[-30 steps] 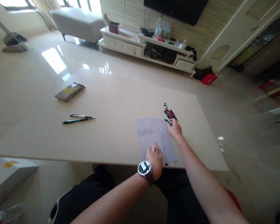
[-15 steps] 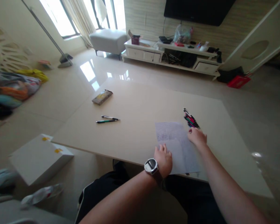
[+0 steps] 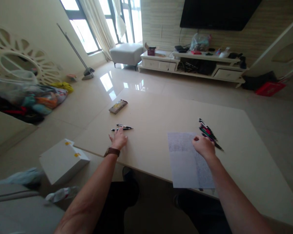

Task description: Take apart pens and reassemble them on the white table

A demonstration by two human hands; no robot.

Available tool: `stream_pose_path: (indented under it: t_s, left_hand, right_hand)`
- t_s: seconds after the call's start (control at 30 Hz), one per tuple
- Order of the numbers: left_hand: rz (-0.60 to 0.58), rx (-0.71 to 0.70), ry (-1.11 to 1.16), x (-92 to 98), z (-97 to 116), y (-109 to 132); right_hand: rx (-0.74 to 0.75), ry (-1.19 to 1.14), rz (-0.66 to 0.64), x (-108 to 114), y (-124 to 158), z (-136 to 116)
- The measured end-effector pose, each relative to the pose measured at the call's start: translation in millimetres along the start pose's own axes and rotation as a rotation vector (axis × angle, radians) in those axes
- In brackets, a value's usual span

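Observation:
My left hand (image 3: 119, 139) is over the left side of the table, fingers spread. Its fingertips reach a dark pen (image 3: 115, 130) and partly cover it; whether they press on it I cannot tell. Just beyond lies a pen with a white barrel (image 3: 123, 125). My right hand (image 3: 204, 146) rests at the right edge of a sheet of paper (image 3: 184, 169), its fingers curled; anything inside them is hidden. Beside that hand, a pile of several pens (image 3: 207, 130) in black, red, green and purple lies on the table. Lines of writing cover part of the sheet.
A flat box (image 3: 118, 106) lies at the far left of the table (image 3: 158, 113). On the floor to the left are a white box (image 3: 63, 162) and a plastic bottle (image 3: 63, 194). A TV cabinet (image 3: 158, 65) and a grey bench (image 3: 127, 53) stand beyond.
My left hand has left the sheet and moved left to the two pens, its fingers spreading. My right hand stays by the pen pile, still curled. The view has shifted left.

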State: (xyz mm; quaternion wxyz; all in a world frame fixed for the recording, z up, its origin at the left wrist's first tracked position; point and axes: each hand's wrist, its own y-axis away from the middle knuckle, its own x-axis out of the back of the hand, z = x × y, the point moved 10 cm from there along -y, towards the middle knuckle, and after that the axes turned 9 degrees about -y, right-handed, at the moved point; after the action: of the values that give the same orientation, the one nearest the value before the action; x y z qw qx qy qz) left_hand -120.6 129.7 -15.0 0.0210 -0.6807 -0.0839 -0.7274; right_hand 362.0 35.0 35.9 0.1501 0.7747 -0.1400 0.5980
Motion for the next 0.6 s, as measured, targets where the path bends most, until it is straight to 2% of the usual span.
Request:
stream_pose_path:
  t_s: [0.17, 0.3, 0.37, 0.47, 0.53, 0.6]
  left_hand:
    - [0.043, -0.02, -0.008, -4.9, -11.4, -1.1]
    - [-0.017, 0.022, 0.02, -6.9, -12.4, -5.0]
    - [-0.042, 0.032, 0.04, -7.4, -8.7, -5.8]
    - [-0.059, -0.046, 0.097, -0.5, 12.7, -2.3]
    - [-0.055, -0.16, 0.153, 11.4, 38.3, 6.7]
    - [-0.044, -0.284, 0.213, 26.7, 67.7, 23.7]
  right_hand:
    - [0.063, -0.08, 0.041, 7.4, 8.0, -23.7]
    - [0.146, -0.195, 0.045, 8.9, 14.3, -40.5]
    - [0.247, -0.316, 0.043, 18.6, 25.5, -59.1]
    - [0.55, -0.535, -0.003, 57.1, 72.5, -110.0]
    - [0.82, -0.631, -0.003, 101.9, 128.6, -148.4]
    - [1.058, -0.698, 0.08, 155.5, 192.6, -174.6]
